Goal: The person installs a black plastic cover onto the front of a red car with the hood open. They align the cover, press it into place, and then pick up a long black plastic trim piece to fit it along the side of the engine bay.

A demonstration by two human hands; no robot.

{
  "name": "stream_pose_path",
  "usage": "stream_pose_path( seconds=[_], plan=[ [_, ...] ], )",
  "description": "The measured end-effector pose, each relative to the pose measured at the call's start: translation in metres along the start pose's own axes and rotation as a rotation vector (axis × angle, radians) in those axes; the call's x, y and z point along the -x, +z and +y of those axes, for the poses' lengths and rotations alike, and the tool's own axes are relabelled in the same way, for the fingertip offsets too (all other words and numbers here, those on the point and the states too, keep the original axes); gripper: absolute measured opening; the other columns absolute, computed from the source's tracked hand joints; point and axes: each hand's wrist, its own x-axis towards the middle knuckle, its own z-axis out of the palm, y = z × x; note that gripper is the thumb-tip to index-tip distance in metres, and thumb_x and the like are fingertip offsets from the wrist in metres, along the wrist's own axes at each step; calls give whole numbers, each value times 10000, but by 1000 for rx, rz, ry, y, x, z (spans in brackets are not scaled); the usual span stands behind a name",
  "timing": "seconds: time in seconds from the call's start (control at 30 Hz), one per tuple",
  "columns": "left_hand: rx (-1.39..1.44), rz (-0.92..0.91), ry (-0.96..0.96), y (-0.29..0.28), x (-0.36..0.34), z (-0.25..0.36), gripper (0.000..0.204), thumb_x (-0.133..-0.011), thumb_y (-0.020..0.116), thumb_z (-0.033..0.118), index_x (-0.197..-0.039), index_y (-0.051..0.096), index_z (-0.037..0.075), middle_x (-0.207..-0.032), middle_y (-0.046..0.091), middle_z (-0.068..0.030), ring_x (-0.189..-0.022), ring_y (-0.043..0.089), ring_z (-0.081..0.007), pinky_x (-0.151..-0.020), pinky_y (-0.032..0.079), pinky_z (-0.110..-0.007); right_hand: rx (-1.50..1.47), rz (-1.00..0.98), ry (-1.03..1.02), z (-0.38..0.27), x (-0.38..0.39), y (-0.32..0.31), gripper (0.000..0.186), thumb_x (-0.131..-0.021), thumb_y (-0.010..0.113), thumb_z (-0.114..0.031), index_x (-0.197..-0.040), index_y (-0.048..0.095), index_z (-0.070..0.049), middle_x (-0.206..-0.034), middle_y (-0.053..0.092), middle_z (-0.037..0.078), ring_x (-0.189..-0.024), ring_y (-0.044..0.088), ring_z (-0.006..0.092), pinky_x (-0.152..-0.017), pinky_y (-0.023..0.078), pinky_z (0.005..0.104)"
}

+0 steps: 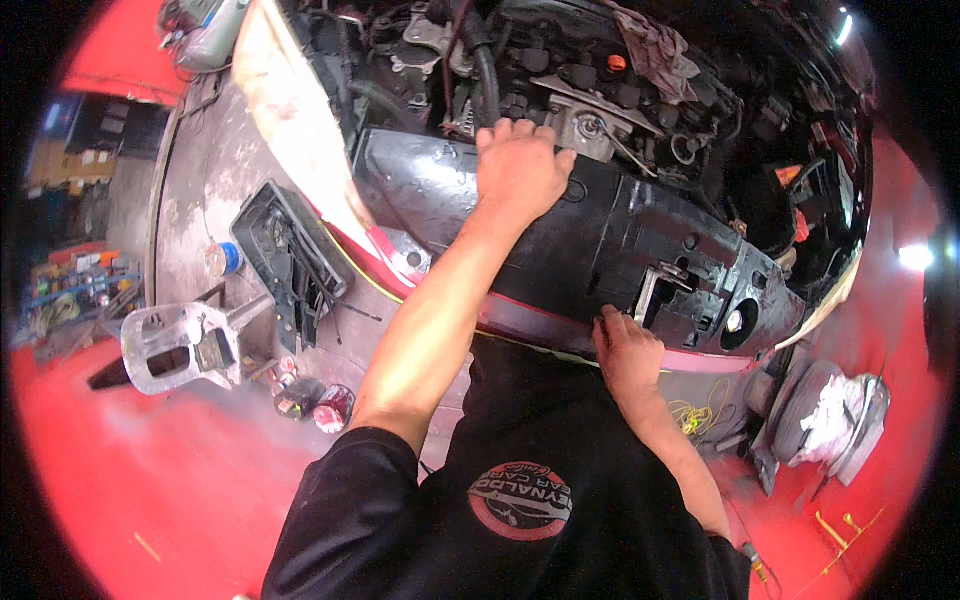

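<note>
A wide black plastic panel (420, 175) lies across the front of a car's open engine bay, behind a red-edged bumper (540, 322). Near the middle of the panel's far edge is my left hand (520, 172), its fingers curled over that edge. My right hand (630, 355) is at the near edge, fingers bent and close together against the panel just above the bumper; its fingertips are partly hidden. Beside it, a metal latch piece (655, 290) shows in an opening. Farther right, a round hole (738, 324) pierces the panel.
Beyond the panel lies the engine (590, 125), with a grey rag (655, 55) on it. On the left floor are a black plastic part (290, 255), a clear-backed stool (165, 345) and a paint can (333, 408). Wheels (820, 415) and a yellow cord (700, 412) lie right.
</note>
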Motion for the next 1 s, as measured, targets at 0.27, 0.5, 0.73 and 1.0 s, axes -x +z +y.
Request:
stream_pose_path(
  seconds=[0.27, 0.5, 0.73, 1.0],
  plan=[
    [-75, 49, 58, 6, -1, -2, 367, -920, 657, 407, -1022, 742, 65, -1045, 706, -120, -1042, 609, -324, -910, 434, -477, 75, -124, -283, 16, -11, -22, 310, -841, 669, -180, -1144, 677, -116, -807, 571, 13, -714, 652, 196, -606, 516, 357],
    [-36, 78, 95, 4, -3, 1, 338, -917, 685, 344, -1086, 739, 56, -1131, 719, -127, -1104, 621, -326, -955, 446, -461, 13, -142, -413, 35, -30, -24, 405, -743, 712, -167, -1141, 680, -99, -838, 540, 4, -770, 589, 185, -631, 476, 340],
    [-50, 19, 77, 6, -8, 4, 300, -890, 715, 267, -1096, 716, 48, -1134, 696, -126, -1091, 613, -327, -968, 439, -460, -180, 9, -439, 53, -27, -3, 339, -748, 674, -196, -1077, 709, -119, -814, 509, -9, -728, 546, 174, -611, 485, 332],
    [-64, -86, 29, 8, -18, 9, 308, -854, 694, 242, -1087, 693, 41, -1104, 671, -126, -1056, 608, -339, -923, 430, -469, -489, -257, -546, 79, -53, -10, 322, -733, 691, -179, -1044, 718, -98, -773, 519, -22, -657, 542, 129, -518, 457, 270]
  ],
)
